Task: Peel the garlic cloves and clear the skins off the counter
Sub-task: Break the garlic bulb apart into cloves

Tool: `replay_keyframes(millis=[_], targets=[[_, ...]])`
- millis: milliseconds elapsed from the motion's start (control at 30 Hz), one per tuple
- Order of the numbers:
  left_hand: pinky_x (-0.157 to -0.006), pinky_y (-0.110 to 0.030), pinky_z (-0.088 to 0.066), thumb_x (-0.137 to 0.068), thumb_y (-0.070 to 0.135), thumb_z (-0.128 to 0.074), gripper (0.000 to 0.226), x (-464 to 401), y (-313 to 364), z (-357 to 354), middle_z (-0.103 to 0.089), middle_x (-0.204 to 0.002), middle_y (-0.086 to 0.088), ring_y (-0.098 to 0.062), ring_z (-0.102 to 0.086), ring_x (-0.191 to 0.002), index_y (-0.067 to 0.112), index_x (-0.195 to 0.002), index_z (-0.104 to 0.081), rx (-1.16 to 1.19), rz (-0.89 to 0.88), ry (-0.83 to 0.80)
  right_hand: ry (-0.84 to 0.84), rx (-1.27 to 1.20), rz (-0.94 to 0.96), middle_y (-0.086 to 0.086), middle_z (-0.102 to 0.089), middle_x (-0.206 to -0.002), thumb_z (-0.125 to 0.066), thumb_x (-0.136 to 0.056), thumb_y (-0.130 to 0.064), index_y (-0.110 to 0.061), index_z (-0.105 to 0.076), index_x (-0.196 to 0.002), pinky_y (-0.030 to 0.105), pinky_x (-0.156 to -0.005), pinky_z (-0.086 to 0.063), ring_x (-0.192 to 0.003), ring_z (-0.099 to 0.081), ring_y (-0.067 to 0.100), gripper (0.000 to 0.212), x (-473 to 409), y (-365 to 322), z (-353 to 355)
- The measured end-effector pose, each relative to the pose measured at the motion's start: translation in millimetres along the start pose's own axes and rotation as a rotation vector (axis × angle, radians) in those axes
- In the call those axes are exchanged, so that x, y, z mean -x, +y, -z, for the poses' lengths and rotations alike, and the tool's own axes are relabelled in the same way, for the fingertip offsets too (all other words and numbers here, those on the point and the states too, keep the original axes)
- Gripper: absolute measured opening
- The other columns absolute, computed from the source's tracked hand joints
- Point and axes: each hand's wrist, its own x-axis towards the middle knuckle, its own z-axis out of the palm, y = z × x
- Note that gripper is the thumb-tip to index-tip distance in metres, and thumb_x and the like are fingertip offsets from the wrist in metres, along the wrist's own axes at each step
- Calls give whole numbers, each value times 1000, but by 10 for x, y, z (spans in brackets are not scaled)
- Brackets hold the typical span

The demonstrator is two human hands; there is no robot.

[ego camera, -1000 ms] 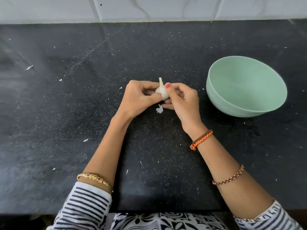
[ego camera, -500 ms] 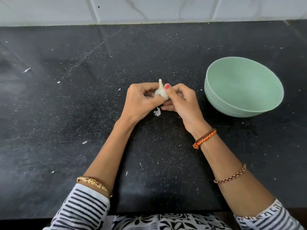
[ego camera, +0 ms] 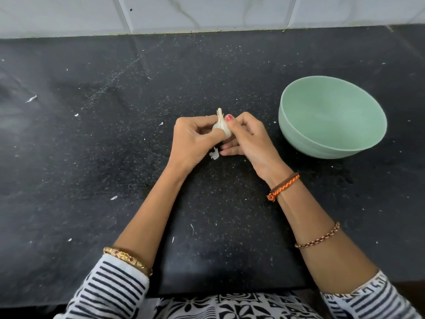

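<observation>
A white garlic bulb (ego camera: pixel 222 127) with its dry stem pointing up is held over the middle of the black counter (ego camera: pixel 115 146). My left hand (ego camera: pixel 192 141) grips it from the left with the thumb across its front. My right hand (ego camera: pixel 247 139) pinches it from the right, thumb near the stem. A torn piece of white skin (ego camera: pixel 214 154) lies on the counter just below the bulb, between my wrists. The bulb's lower half is hidden by my fingers.
An empty pale green bowl (ego camera: pixel 299 134) stands on the counter to the right of my hands. Small white skin flakes (ego camera: pixel 31 99) are scattered over the counter's left and near parts. A tiled wall (ego camera: pixel 207 12) runs along the back edge.
Both hands keep their hold on the bulb in the same spot; the fingers have shifted slightly on it. The skin scrap below stays put.
</observation>
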Motion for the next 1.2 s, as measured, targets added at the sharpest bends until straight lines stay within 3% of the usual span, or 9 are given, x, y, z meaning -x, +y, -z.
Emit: replay_keyframes(millis=[100, 167, 267, 400, 667, 833, 933, 1100, 1200], targets=[[-57, -48, -43, -69, 22, -58, 20, -23, -19, 8, -63, -73, -29, -26, -50, -63, 16, -78, -75, -42, -8, -1, 18, -17, 23, 6, -61, -76, -50, -96, -22, -5, -53, -100, 22, -55, -56, -54, -60, 5, 18, 11, -13, -5], [-73, -53, -51, -76, 20, -59, 21, -17, -16, 12, -69, -82, -22, -36, -62, -73, 17, -88, -76, -20, 12, -4, 34, -45, 19, 7, -61, -78, -53, -94, -25, -8, -55, -102, 22, -56, -55, -57, -60, 6, 19, 22, -16, -10], [-86, -44, -53, -85, 16, -60, 21, -9, 4, 25, -73, -95, -8, -26, -68, -92, 13, -104, -70, 32, 30, -60, 29, -77, 12, 6, -62, -79, -57, -92, -25, -14, -58, -100, 21, -57, -54, -62, -61, 8, 14, 28, -16, 1], [-77, -27, -55, -88, 5, -60, 22, -18, 20, 15, -71, -90, -4, -18, -68, -86, 7, -109, -65, 88, 85, -17, 5, -71, 41, 4, -59, -77, -53, -95, -23, -23, -59, -102, 19, -55, -51, -59, -57, 4, 10, 28, -20, -2], [-80, -28, -55, -93, 2, -51, 22, 24, 51, -110, -68, -88, -6, -16, -64, -85, 10, -109, -62, 145, 142, 38, 28, -89, 54, 4, -57, -80, -50, -97, -19, -26, -63, -92, 16, -54, -48, -56, -54, 2, 15, 21, -13, -10], [-81, -50, -53, -93, 16, -49, 23, 67, 4, -211, -70, -88, -12, -25, -63, -84, 17, -106, -67, 48, 133, 132, 89, -74, 67, 4, -58, -77, -50, -96, -16, -25, -62, -91, 16, -55, -49, -53, -55, 1, 15, 42, -2, -60], [-75, -56, -52, -88, 28, -43, 31, 56, -8, -254, -68, -86, -19, -27, -59, -76, 16, -98, -69, -6, 164, 191, 107, -41, 78, 5, -58, -76, -50, -96, -14, -23, -62, -95, 15, -54, -49, -54, -55, 1, 15, 50, 1, -85], [-63, -43, -47, -91, 24, -39, 29, 44, -6, -273, -62, -74, -6, -17, -54, -69, 22, -80, -65, -26, 181, 218, 110, 15, 80, 1, -57, -76, -47, -96, -9, -21, -61, -100, 13, -54, -49, -52, -55, -2, 19, 59, -7, -104], [-54, -31, -41, -98, 14, -37, 35, 32, 4, -299, -61, -70, -1, -12, -51, -62, 25, -80, -65, -20, 195, 232, 94, -9, 63, 2, -58, -81, -46, -97, -9, -21, -62, -90, 13, -54, -48, -54, -55, -1, 21, 67, -21, -93]])
